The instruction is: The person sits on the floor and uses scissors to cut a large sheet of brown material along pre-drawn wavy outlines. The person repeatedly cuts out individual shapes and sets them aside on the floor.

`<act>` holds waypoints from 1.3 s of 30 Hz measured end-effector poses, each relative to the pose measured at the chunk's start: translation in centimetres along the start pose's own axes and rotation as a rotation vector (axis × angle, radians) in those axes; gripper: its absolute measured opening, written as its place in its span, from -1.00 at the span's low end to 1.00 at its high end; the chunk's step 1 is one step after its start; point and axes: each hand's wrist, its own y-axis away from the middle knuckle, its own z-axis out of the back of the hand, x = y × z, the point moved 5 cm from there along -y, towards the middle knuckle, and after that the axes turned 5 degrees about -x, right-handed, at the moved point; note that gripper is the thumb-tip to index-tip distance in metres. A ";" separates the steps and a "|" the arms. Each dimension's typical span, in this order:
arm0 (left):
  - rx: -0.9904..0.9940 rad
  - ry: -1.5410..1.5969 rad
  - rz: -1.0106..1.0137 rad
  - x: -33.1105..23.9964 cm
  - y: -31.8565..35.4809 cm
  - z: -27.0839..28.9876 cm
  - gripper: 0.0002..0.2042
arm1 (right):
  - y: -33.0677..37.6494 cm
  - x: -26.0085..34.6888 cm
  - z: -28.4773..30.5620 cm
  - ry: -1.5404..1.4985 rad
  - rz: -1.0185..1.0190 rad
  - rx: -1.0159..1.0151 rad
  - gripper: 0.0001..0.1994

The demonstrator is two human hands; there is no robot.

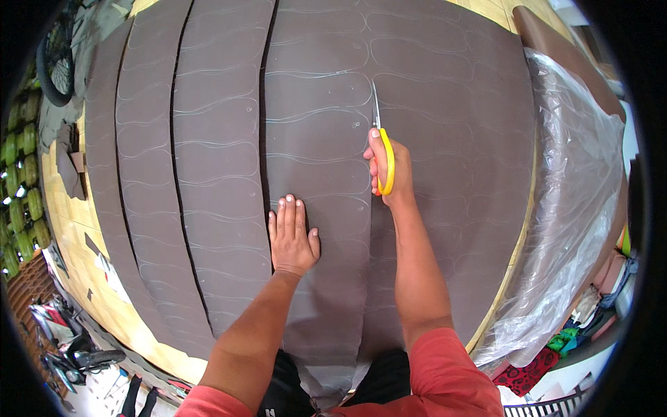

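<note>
A large dark brown sheet (431, 160), covered in rows of traced curved outlines, spreads out before me. My right hand (393, 165) grips yellow-handled scissors (385, 161), whose blades point away from me on the sheet. Behind the scissors, a cut line runs back toward my body, leaving a strip (316, 153) on its left side. My left hand (293, 240) lies flat on that strip near its left edge, fingers stretched out and holding nothing. Dark gaps part it from several narrower-looking strips (219, 139) on the left.
At the right lies a brown roll (538, 28) partly covered by clear plastic (577, 174). The tabletop (69, 208) of light wood shows at the left, with brown scraps (68, 163) on it. Beyond are a wheel (57, 59), a motorbike (73, 354) and piled cloth (531, 368).
</note>
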 end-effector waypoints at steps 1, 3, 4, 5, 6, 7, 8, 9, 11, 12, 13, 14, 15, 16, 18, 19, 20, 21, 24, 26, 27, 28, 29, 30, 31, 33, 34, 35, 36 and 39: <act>0.005 0.000 0.003 0.0 0.0 0.0 -0.37 | -0.2 0.1 -0.1 0.002 0.000 -0.003 -0.39; 0.017 -0.004 0.010 0.2 0.1 0.0 -0.37 | -0.8 0.5 -0.4 0.006 0.000 -0.008 -0.39; 0.025 -0.004 0.012 0.1 0.0 -0.2 -0.37 | -1.0 0.9 -0.5 0.013 -0.010 -0.024 -0.40; 0.033 -0.004 0.013 0.0 0.0 -0.2 -0.37 | -1.2 1.6 -0.7 0.019 -0.019 -0.040 -0.41; 0.036 -0.002 0.010 -0.1 0.0 -0.2 -0.37 | -1.6 2.1 -0.7 0.026 -0.029 -0.055 -0.42; 0.036 -0.004 0.012 0.0 0.1 -0.2 -0.37 | -2.1 2.3 -0.9 0.018 -0.024 -0.055 -0.41; 0.037 -0.005 0.014 0.0 0.1 -0.1 -0.37 | -2.7 2.5 -1.1 0.011 -0.019 -0.056 -0.39; 0.031 -0.007 0.014 0.1 0.0 -0.1 -0.37 | -3.2 2.8 -1.3 0.003 -0.014 -0.056 -0.38; 0.028 -0.007 0.010 0.0 0.1 -0.2 -0.36 | -4.0 3.3 -1.3 -0.021 0.001 -0.045 -0.38; 0.035 -0.004 0.010 -0.1 0.1 -0.3 -0.36 | -4.3 3.5 -1.3 -0.033 0.008 -0.039 -0.38; 0.040 -0.004 0.011 0.0 0.1 -0.3 -0.36 | -4.7 3.6 -1.4 -0.042 0.011 -0.032 -0.39; 0.045 -0.004 0.012 0.0 0.2 -0.3 -0.36 | -5.1 3.6 -1.4 -0.050 0.014 -0.026 -0.39; 0.050 -0.003 0.016 0.0 0.2 -0.3 -0.35 | -5.5 3.7 -1.4 -0.058 0.016 -0.018 -0.39; 0.053 0.001 0.020 0.0 0.1 -0.2 -0.35 | -5.8 4.0 -1.5 -0.056 0.013 -0.016 -0.39; 0.046 -0.002 0.021 -0.1 0.0 -0.1 -0.36 | -6.3 4.6 -1.6 -0.050 0.005 -0.010 -0.40; 0.037 -0.009 0.019 -0.1 0.1 0.0 -0.36 | -6.7 5.0 -1.6 -0.052 0.017 -0.010 -0.40; 0.027 -0.015 0.018 -0.2 0.1 0.1 -0.37 | -7.2 5.3 -1.6 -0.055 0.029 -0.010 -0.39; 0.022 -0.012 0.014 -0.2 0.1 0.1 -0.36 | -7.7 5.6 -1.5 -0.057 0.041 -0.010 -0.39; 0.027 -0.007 0.020 -0.1 0.1 0.0 -0.36 | -8.9 6.6 -1.9 -0.035 0.048 -0.012 -0.39; 0.055 0.001 0.038 -0.2 0.1 -0.1 -0.36 | -9.5 7.1 -1.8 -0.029 0.048 -0.012 -0.39; 0.051 -0.001 0.031 -0.2 0.1 -0.1 -0.36 | -9.8 7.3 -1.7 -0.028 0.048 -0.012 -0.40; 0.048 -0.006 0.027 -0.2 0.1 -0.1 -0.36 | -10.0 7.5 -1.7 -0.028 0.046 -0.010 -0.40; 0.046 -0.010 0.022 -0.3 0.2 0.0 -0.36 | -10.3 7.7 -1.8 -0.030 0.063 -0.003 -0.40; 0.044 -0.012 0.024 -0.3 0.2 0.0 -0.36 | -10.5 7.8 -1.8 -0.031 0.080 0.003 -0.40; 0.042 -0.011 0.024 -0.3 0.1 0.0 -0.36 | -10.7 8.0 -1.7 -0.032 0.096 0.008 -0.40; 0.045 -0.012 0.025 -0.4 0.2 -0.1 -0.36 | -11.1 8.1 -1.6 -0.035 0.096 0.008 -0.40; 0.048 -0.016 0.027 -0.4 0.2 0.0 -0.36 | -11.2 8.3 -1.7 -0.038 0.097 0.011 -0.41; 0.050 -0.020 0.029 -0.3 0.2 0.0 -0.36 | -11.3 8.4 -1.7 -0.036 0.098 0.011 -0.41; 0.047 -0.018 0.031 -0.3 0.2 0.0 -0.36 | -11.3 8.5 -1.8 -0.035 0.099 0.010 -0.41; 0.034 -0.009 0.031 -0.4 0.2 0.0 -0.36 | -11.7 9.3 -1.8 -0.034 0.120 0.027 -0.43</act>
